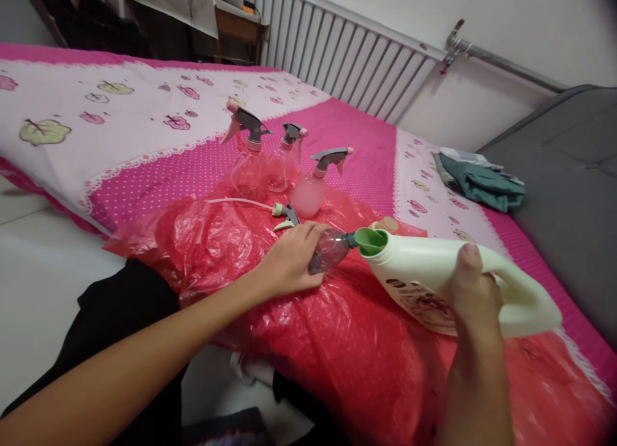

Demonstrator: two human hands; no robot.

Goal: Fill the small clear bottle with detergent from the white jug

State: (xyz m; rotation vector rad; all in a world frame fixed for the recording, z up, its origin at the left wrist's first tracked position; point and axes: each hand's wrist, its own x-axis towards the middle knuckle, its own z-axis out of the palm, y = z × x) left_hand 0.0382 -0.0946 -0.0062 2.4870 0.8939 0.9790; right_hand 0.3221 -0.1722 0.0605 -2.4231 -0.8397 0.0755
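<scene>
Bottle [330,250], one — clasped in left grip [295,259] over red plastic [357,324], sprayer top [290,216] off; jug [424,259], one — held by right grip [476,292], mouth at green funnel [369,241]; three further bottles [308,195], sprayers [331,157] fitted

Soft, diffuse indoor light covers the scene. The red plastic sheet [347,330] carries scattered white glare along its creases, with a faint shadow below the jug [424,259]. The far left corner is murky, the far right corner black. Wide-angle stretch slants the radiator [351,51]; the label's [419,301] small print is blurred.
</scene>
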